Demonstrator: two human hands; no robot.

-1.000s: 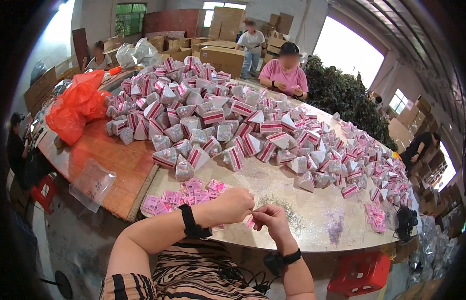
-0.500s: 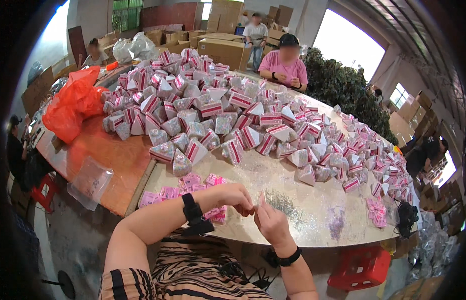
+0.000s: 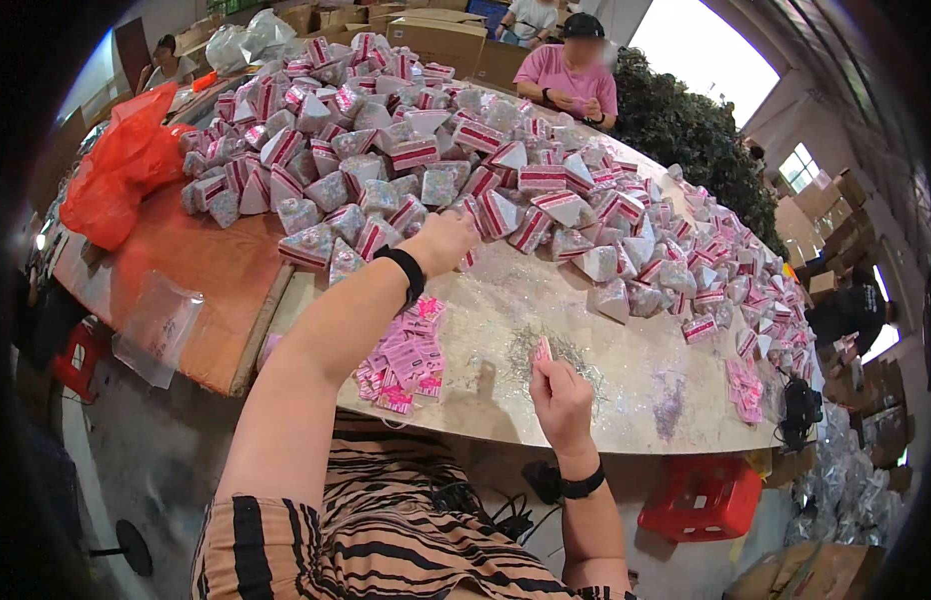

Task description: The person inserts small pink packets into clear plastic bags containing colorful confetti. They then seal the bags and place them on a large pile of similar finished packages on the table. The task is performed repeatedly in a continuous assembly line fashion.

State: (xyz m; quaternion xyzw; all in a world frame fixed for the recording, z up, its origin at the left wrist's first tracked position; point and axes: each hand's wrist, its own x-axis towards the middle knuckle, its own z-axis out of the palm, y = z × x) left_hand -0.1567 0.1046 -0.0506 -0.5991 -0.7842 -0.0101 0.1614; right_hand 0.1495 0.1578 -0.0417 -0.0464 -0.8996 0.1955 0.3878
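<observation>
My left hand (image 3: 448,240) reaches to the near edge of a large heap of glittery cake-slice-shaped pieces (image 3: 416,153). Its fingers curl over one white-and-pink wedge (image 3: 468,262), which the hand partly covers. My right hand (image 3: 564,400) is closed, pinching a small pink card (image 3: 542,350) upright between thumb and fingers. Beneath that card lies a loose scatter of thin silver strands (image 3: 586,372). Under my left forearm, at the table's front edge, rests a pile of pink printed cards (image 3: 406,355).
More pink cards (image 3: 744,390) and a black device (image 3: 801,402) sit at the table's right end. A red bag (image 3: 121,180) and clear plastic bag (image 3: 161,325) lie left. A red stool (image 3: 701,498) stands below the edge. Across the table works a person in pink (image 3: 571,75).
My hands have parted. The left went forward from near the right hand to a wedge at the heap's edge; the right stays back with the card. The view has tilted down.
</observation>
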